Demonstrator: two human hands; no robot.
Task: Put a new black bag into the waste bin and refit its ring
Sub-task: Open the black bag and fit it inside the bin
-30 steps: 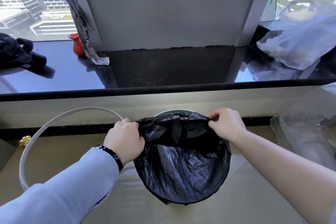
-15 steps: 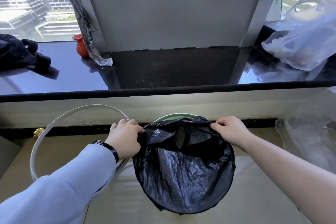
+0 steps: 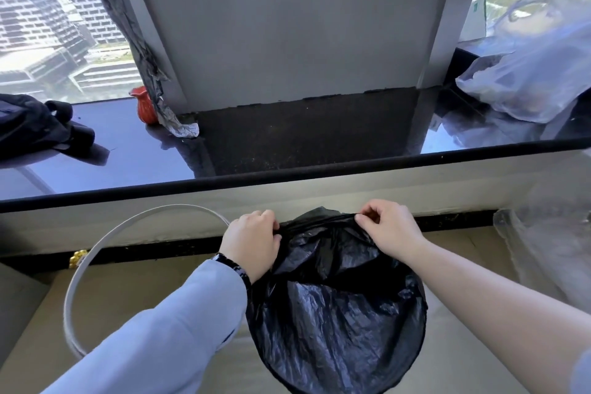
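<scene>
waste bin hidden under black bag (image 3: 339, 313); ring (image 3: 96, 253) partly behind left sleeve (image 3: 166, 339)

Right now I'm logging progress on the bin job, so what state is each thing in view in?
black bag: opened inside the bin, far edge pinched by both hands.
left hand: grip shut on the bag's edge.
right hand: grip shut on the bag's edge.
white ring: off the bin, around the left forearm.
waste bin: hidden under the bag.
red vase: upright on the windowsill.
clear plastic bag: slumped on the sill, right.
</scene>
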